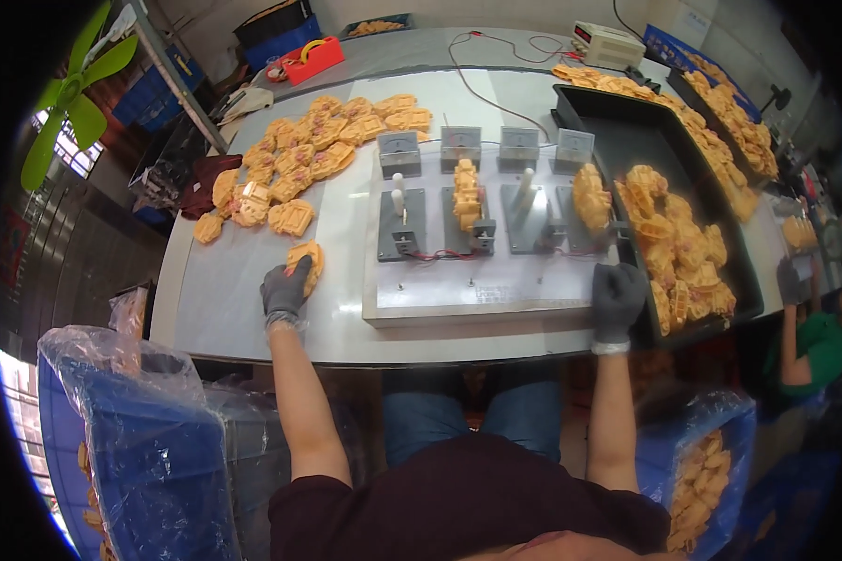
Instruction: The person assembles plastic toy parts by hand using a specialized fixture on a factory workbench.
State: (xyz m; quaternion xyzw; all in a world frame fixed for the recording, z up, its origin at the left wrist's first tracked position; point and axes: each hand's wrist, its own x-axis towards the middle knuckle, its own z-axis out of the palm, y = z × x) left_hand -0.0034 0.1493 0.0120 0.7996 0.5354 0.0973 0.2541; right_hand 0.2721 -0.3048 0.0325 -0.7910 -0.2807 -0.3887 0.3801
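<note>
My gloved left hand (283,292) is closed on a yellow-orange molded plastic part (306,257) above the left side of the table. My gloved right hand (619,297) makes a fist at the right end of a pale test fixture (421,297); whatever its fingers may hold is hidden. Four stations with grey meters and clamps line the fixture. One plastic part (466,194) sits upright in the second station, another plastic part (589,196) in the fourth. White upright handles show at the first and third.
Loose plastic parts (323,131) cover the table's far left. A black tray (594,117) at right holds more parts. Behind stand a power supply (608,45) with cables and a red tape dispenser (313,62). Blue bins (150,449) flank me; a co-worker's green sleeve (819,351) appears right.
</note>
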